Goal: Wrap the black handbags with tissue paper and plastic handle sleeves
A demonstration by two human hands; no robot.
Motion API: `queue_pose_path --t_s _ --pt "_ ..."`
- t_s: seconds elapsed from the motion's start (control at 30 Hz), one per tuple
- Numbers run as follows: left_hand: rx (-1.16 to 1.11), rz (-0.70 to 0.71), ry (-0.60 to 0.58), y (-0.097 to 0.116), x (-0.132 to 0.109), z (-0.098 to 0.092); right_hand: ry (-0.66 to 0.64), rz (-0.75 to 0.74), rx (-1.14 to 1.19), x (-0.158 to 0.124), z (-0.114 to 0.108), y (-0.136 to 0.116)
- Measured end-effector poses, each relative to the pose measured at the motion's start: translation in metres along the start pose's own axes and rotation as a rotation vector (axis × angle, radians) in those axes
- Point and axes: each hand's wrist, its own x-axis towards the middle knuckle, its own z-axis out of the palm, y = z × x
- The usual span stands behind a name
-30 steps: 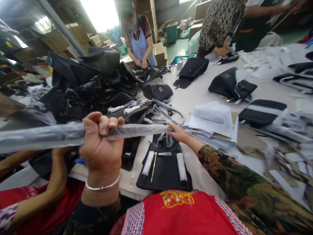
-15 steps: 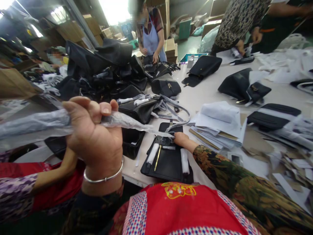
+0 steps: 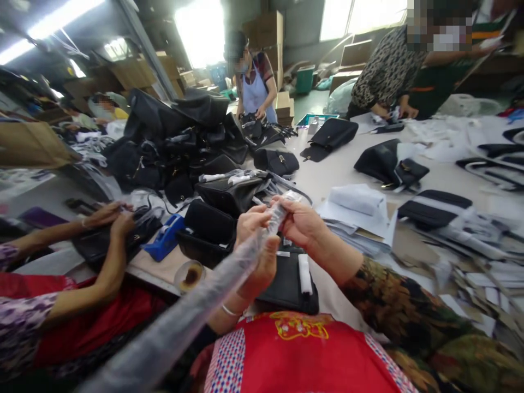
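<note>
A long strap in clear plastic wrap (image 3: 204,305) runs from the lower left up to my hands, above the table. My left hand (image 3: 258,251), with a bracelet at the wrist, is closed round it. My right hand (image 3: 301,221) pinches its far end, close beside the left fingers. Beneath both hands lies a black bag (image 3: 282,281) with a white-wrapped piece (image 3: 305,274) on its right side; my hands and the strap hide its upper left part.
A black bag pile (image 3: 180,136) rises at the back left. White papers (image 3: 354,210) lie right of my hands. At the left, a co-worker's hands (image 3: 118,218) work near a blue tape dispenser (image 3: 164,237) and a round container (image 3: 189,274). Other people stand behind the table.
My left hand has moved right and forward to meet my right hand, which has risen off the bag. The wrapped strap now slants to the lower left. The view has tilted up slightly.
</note>
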Motion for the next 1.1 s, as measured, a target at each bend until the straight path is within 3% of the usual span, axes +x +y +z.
queue_pose_path --t_s 0.07,0.13,0.3,0.37,0.47,0.57,0.63,0.7,0.77,0.9,1.0,1.1 --pt "0.071 -0.118 -0.166 -0.017 -0.012 -0.015 0.131 -0.04 -0.083 0.012 -0.006 -0.014" --pt "0.024 -0.323 -0.313 -0.027 -0.015 -0.028 0.157 -0.063 -0.185 0.023 -0.014 -0.024" --pt "-0.666 -1.177 -0.502 -0.016 0.001 -0.036 0.182 -0.091 -0.555 0.047 -0.023 -0.025" --pt "-0.785 -1.302 -0.517 -0.008 0.006 -0.031 0.205 -0.1 -0.676 0.056 -0.027 -0.024" --pt "-0.673 -1.266 -0.46 -0.01 0.007 -0.018 0.158 -0.078 -0.701 0.06 -0.037 -0.028" --pt "-0.556 -1.153 -0.285 -0.027 0.006 -0.002 0.17 0.033 -0.706 0.039 -0.048 -0.02" --pt "-0.537 -1.087 -0.127 -0.042 0.007 0.007 0.168 0.154 -0.733 0.01 -0.055 -0.001" --pt "-0.552 -1.04 0.009 -0.055 0.008 0.013 -0.013 0.317 -0.715 -0.023 -0.061 0.027" --pt "-0.578 -1.025 0.091 -0.064 0.008 0.018 -0.087 0.347 -0.718 -0.052 -0.066 0.055" --pt "-0.629 -1.043 0.131 -0.073 0.006 0.023 -0.008 0.349 -0.672 -0.078 -0.075 0.083" --pt "-0.652 -1.09 0.091 -0.075 0.002 0.025 0.013 0.344 -0.656 -0.077 -0.079 0.081" --pt "-0.617 -1.107 0.122 -0.072 -0.008 0.027 -0.022 0.317 -0.695 -0.074 -0.08 0.077"
